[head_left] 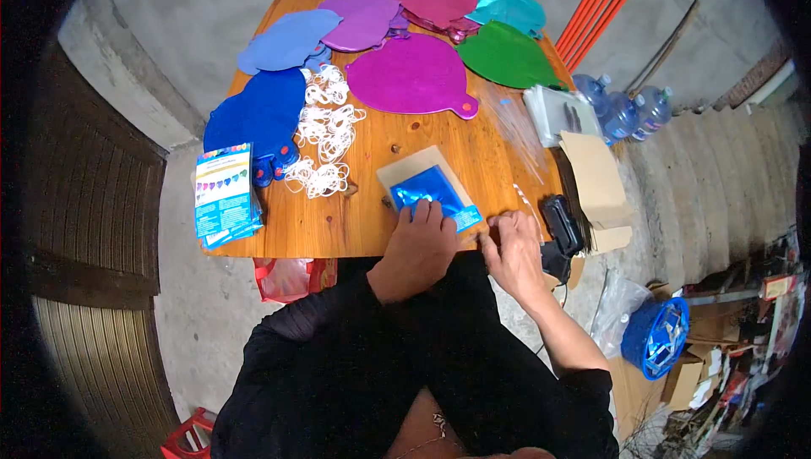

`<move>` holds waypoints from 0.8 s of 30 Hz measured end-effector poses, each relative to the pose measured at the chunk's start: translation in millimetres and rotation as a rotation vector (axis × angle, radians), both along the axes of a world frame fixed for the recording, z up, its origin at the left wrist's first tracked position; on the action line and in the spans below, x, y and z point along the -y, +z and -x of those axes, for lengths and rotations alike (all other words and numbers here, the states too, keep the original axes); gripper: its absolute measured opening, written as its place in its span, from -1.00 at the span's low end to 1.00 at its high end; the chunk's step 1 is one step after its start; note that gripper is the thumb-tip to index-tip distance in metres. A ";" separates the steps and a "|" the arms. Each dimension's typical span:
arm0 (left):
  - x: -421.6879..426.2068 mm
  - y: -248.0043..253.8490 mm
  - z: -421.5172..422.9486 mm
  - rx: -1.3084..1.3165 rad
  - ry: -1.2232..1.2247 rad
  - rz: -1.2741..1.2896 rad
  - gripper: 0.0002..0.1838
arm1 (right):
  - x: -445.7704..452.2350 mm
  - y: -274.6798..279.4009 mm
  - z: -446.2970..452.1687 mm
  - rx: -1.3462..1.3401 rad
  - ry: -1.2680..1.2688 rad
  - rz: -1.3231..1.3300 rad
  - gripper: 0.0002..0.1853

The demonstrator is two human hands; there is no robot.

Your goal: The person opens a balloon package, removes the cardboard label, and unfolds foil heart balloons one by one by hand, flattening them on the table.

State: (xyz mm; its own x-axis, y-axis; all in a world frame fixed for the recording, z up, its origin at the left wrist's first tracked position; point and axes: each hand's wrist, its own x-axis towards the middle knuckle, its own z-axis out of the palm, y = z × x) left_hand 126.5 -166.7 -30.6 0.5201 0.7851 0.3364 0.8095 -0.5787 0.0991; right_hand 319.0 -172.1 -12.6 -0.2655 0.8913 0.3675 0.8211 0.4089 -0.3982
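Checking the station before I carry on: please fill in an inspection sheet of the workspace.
Surface: wooden table, bare wood showing.
Job's things: folded blue piece on cardboard piece near the front edge; coloured flat shapes at back and left; white strings.
Clutter: black device at the right edge.
Hands: left hand on the folded blue piece; right hand at the front edge, grip unclear.
Cables: cannot tell around the black device; nothing seen elsewhere.
Surroundings: water jugs and blue basket to the right; orange poles beyond the table.
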 end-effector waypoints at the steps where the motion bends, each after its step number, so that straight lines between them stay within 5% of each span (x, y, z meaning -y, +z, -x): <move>1: 0.6 1.4 1.0 -0.011 0.012 0.048 -0.72 | -0.6 2.5 2.8 0.014 -0.014 -0.082 -0.79; 4: 2.4 6.8 5.6 -0.032 0.042 0.145 -0.79 | 8.3 -0.8 -1.4 -0.055 -0.180 0.355 -0.71; 7: -0.4 10.9 8.1 -0.039 0.037 0.154 -0.81 | 16.4 7.3 -2.0 -0.147 -0.085 0.701 -0.57; 11: -0.6 25.0 7.7 0.009 -0.003 0.173 -0.85 | 20.6 -22.4 5.4 -0.715 -0.162 1.215 -0.61; 15: -5.9 26.3 16.6 -0.052 -0.162 0.248 -0.84 | 27.2 -29.6 13.0 -1.080 -0.085 1.119 -0.73; 18: -15.1 47.8 26.2 0.270 0.097 0.517 -0.75 | 29.2 -38.7 2.1 -0.819 0.141 0.711 -0.77; 21: -38.7 39.8 40.8 0.527 -0.092 -0.152 -0.63 | 12.3 11.1 -0.7 -0.791 0.351 0.521 -0.87; 24: -46.7 56.3 51.4 0.617 -0.213 0.160 -0.54 | -4.8 26.9 -8.5 -0.882 0.473 0.683 -0.90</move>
